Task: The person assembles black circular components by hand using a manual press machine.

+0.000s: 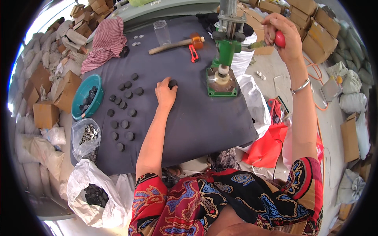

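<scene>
A small black round cap (pixel 172 83) sits in the fingertips of my left hand (pixel 165 94), low over the middle of the cloth-covered table (pixel 185 133). My right hand (pixel 281 35) is raised and closed round the red-knobbed lever (pixel 279 39) of a green hand press (pixel 226 53). Under the press's ram, a pale round die (pixel 223 78) stands on its metal base plate; I cannot make out a cap on it. Left of my left hand, several similar black caps (pixel 125 124) stand in loose rows on the cloth.
A teal basin (pixel 101 94) of black pieces stands at the left edge, beside a clear bag of metal washers (pixel 89 134). Farther back lie a mallet (pixel 173 45), a red cutter knife (pixel 193 53), a clear jar (pixel 161 32) and a checked cloth (pixel 104 43). A white sack (pixel 78 185) stands lower left.
</scene>
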A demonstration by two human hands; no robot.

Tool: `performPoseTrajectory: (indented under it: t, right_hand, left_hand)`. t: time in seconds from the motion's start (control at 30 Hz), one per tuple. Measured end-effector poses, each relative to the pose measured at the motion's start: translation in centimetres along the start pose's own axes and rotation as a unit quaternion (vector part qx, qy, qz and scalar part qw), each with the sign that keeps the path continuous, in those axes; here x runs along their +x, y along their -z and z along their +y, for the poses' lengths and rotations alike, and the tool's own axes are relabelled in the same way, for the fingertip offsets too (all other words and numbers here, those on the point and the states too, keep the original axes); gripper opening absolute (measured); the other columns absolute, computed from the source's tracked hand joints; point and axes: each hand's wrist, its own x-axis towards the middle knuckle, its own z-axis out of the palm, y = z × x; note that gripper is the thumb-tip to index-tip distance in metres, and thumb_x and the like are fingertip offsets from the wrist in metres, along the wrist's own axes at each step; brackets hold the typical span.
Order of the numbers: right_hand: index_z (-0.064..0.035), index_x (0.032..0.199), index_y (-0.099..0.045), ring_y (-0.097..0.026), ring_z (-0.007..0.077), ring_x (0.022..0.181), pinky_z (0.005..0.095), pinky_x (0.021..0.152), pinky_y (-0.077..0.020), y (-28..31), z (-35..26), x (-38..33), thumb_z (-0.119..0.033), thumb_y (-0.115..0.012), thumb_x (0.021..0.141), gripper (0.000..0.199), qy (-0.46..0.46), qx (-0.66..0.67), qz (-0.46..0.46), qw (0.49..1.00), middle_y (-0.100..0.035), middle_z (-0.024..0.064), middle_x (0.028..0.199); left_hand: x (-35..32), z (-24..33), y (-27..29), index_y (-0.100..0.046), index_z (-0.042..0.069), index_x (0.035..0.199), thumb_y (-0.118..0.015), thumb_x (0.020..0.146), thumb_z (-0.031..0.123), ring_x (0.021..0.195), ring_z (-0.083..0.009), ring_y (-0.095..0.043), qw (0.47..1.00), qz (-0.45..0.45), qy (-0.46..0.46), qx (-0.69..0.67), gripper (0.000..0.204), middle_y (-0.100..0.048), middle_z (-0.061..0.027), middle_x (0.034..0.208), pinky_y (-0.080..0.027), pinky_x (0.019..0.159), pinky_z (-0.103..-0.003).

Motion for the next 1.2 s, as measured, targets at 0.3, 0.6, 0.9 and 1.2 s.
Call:
performPoseTrajectory:
  t: [0.3,0.6,0.9,1.2]
  right_hand:
    - [0.0030,0.093,-0.060,-0.044,0.0108,0.054,0.0248,0.051,-0.0377,0.8,0.7,-0.2,-0.022,-0.051,0.091,0.027,-0.002,-0.017,-0.008,1.000,-0.044,0.0006,0.056]
    - [0.0040,0.093,-0.060,-0.045,0.0115,0.053,0.0254,0.050,-0.0373,0.7,0.7,-0.5,-0.020,-0.051,0.091,0.026,0.003,-0.007,-0.011,1.000,-0.044,0.0012,0.055]
    - [0.0049,0.087,-0.061,-0.050,0.0101,0.053,0.0236,0.051,-0.0393,-0.4,1.2,-4.1,-0.014,-0.052,0.086,0.021,0.014,-0.037,0.019,0.999,-0.053,0.0027,0.056]
    - [-0.0005,0.074,-0.060,-0.056,0.0220,0.059,0.0322,0.056,-0.0439,-2.7,7.1,-13.4,-0.002,-0.063,0.072,0.004,0.185,-0.283,-0.003,0.941,-0.058,0.0075,0.066]
  left_hand:
    - [-0.3,11.1,-3.9,-0.050,0.004,0.125,-0.074,0.066,0.006,0.098,-0.0324,-0.058,0.964,-0.098,-0.050,-0.244,0.064,-0.065,-0.0134,0.098,-0.047,0.086,-0.041]
    - [0.6,12.9,-7.0,-0.043,0.000,0.129,-0.073,0.068,0.007,0.099,-0.0334,-0.059,0.961,-0.085,-0.079,-0.252,0.069,-0.067,-0.0148,0.101,-0.044,0.087,-0.044]
    - [1.1,13.8,-7.8,-0.039,-0.006,0.132,-0.073,0.069,0.006,0.102,-0.0329,-0.063,0.946,-0.118,-0.001,-0.301,0.072,-0.067,-0.0181,0.107,-0.046,0.090,-0.038]
    - [0.8,12.1,-6.4,-0.049,-0.001,0.128,-0.072,0.069,0.006,0.104,-0.0293,-0.063,0.952,-0.096,-0.057,-0.285,0.063,-0.065,-0.0169,0.113,-0.048,0.091,-0.036]
